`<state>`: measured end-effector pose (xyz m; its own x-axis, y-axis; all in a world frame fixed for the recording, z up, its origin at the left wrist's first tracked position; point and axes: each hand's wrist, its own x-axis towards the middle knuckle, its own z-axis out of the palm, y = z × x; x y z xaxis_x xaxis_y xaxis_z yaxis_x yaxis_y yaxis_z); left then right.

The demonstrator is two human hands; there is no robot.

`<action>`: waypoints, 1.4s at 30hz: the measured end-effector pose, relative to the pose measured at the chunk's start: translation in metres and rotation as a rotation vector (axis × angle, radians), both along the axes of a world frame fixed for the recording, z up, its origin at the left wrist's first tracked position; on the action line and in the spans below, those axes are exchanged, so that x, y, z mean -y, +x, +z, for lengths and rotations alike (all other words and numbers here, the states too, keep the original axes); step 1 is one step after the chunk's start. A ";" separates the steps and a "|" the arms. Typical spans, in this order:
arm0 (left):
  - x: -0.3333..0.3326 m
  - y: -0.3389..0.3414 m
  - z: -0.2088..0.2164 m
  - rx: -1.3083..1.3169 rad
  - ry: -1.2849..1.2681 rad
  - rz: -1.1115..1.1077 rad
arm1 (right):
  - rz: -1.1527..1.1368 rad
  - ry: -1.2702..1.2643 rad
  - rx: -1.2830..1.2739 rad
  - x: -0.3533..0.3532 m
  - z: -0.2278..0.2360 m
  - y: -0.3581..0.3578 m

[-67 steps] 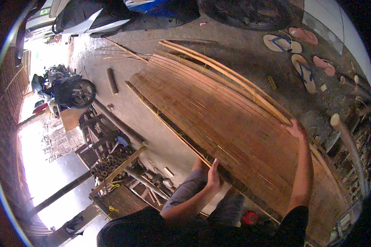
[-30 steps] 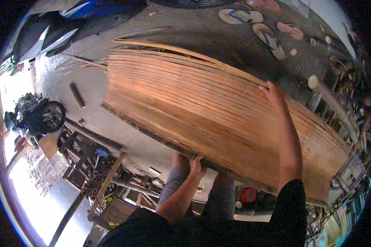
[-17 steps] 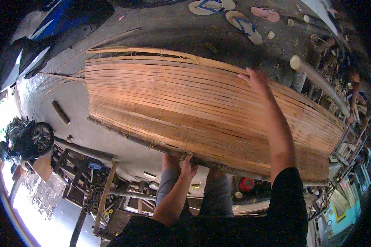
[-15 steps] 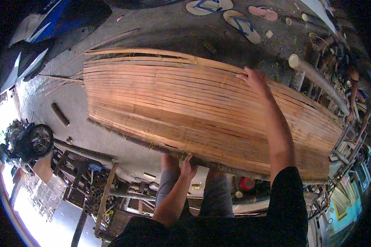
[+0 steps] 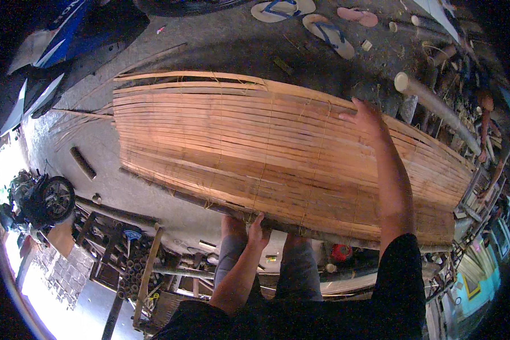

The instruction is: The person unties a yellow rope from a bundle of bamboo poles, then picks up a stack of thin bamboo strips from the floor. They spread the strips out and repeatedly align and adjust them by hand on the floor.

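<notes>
A long bamboo slat blind (image 5: pixel 221 130), its thin strips tied with cord, spans the space in front of me. At the near edge, a darker pole (image 5: pixel 181 196) runs along it. My left hand (image 5: pixel 257 233) is closed on this near edge, thumb on top and fingers hidden below. My right hand (image 5: pixel 368 118) reaches across to the far edge and grips it, with a finger or thumb on the slats and the rest partly hidden. Toward the far left, the top slat (image 5: pixel 170 74) stands apart from the others, leaving a gap.
Flip-flops (image 5: pixel 328 35) lie on the floor beyond the blind. Bamboo poles (image 5: pixel 430 107) crowd the right side. Left are a short bamboo piece (image 5: pixel 83 163), a motorcycle (image 5: pixel 42 198) and a blue vehicle part (image 5: pixel 76 25). Stacked bamboo tubes (image 5: pixel 133 275) sit at lower left.
My right hand has shifted a little to the right along the far edge. My left hand stays at the near edge. The gap under the far slat looks wider.
</notes>
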<state>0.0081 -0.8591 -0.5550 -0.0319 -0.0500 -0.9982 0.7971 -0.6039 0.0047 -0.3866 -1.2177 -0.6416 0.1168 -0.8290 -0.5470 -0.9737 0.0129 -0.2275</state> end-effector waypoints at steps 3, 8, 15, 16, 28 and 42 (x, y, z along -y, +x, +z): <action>0.003 -0.001 -0.001 -0.008 -0.014 0.006 | -0.040 0.119 -0.002 0.011 0.003 -0.002; -0.016 0.004 -0.015 0.053 0.026 -0.007 | -0.063 0.244 -0.030 0.030 0.026 0.014; -0.021 0.006 -0.013 -0.096 0.021 -0.039 | -0.067 -0.053 0.022 0.002 0.017 0.006; -0.020 0.006 -0.013 -0.081 0.032 -0.037 | -0.089 -0.064 0.027 0.002 0.019 0.010; 0.007 -0.013 0.031 0.118 0.170 0.017 | -0.025 0.120 -0.022 0.012 0.062 0.018; 0.015 0.026 0.187 0.262 -0.099 0.172 | 0.085 0.139 0.072 -0.043 0.226 0.091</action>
